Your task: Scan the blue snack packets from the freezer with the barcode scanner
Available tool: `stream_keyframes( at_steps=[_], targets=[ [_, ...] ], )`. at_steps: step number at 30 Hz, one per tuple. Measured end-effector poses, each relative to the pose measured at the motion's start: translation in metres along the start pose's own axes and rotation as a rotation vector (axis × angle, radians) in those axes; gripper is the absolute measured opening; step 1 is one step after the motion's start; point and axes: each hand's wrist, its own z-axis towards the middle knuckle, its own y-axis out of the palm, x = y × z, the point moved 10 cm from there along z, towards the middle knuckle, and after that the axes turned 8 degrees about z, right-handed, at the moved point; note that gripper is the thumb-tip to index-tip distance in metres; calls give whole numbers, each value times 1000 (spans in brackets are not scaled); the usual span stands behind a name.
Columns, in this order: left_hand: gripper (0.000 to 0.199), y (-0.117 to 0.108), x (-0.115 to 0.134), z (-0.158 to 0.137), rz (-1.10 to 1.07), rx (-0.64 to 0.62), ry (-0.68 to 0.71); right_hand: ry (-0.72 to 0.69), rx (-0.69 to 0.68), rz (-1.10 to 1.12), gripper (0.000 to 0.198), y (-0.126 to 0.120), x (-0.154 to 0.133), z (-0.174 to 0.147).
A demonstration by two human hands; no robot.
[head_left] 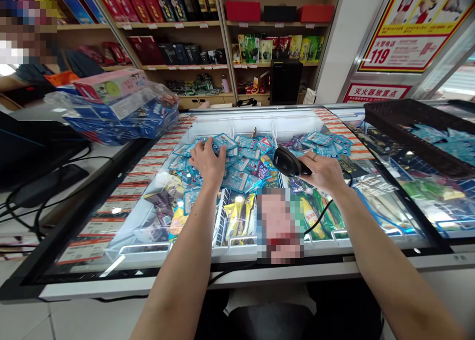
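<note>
My right hand point(324, 171) is wrapped around the handle of a black barcode scanner point(286, 162), its head pointing left over the packets. A thin black cable hangs below that hand. My left hand point(209, 163) lies palm down with fingers apart on a heap of small light-blue packets point(237, 179). The heap is spread over the glass top of a chest freezer point(122, 284). A second group of blue packets point(326, 141) lies behind the scanner, on the right. Under the glass, yellow and green wrapped ice creams point(239, 216) show in white wire baskets.
Plastic-wrapped blue boxes point(148, 117) with a pink box point(111, 85) on top stand at left. A dark tray point(415, 142) with blue packets sits at right. Stocked shelves point(170, 25) line the back. A person point(33, 48) is at far left.
</note>
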Motion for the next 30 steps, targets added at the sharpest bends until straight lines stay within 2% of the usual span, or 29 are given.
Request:
stream_keyframes(
  at_steps=[3, 6, 9, 14, 20, 25, 30],
  targets=[
    [49, -10, 4, -6, 72, 46, 31, 7, 3, 2, 29, 0, 2, -1],
    [46, -11, 21, -11, 93, 48, 179, 14, 2, 0, 29, 1, 6, -2],
    [41, -2, 38, -17, 103, -8, 325, 27, -5, -1, 30, 4, 9, -2],
    [47, 9, 34, -16, 122, -44, 296, 61, 13, 3, 31, 1, 17, -3],
    [51, 1, 38, -16, 74, -29, 298, 136, 54, 23, 36, -5, 34, -7],
    [47, -3, 65, -25, 36, -48, 425, 203, 72, 3, 35, -9, 49, -10],
    [43, 11, 88, -41, 9, -119, 564, 312, 121, -35, 36, -16, 71, -18]
  ],
)
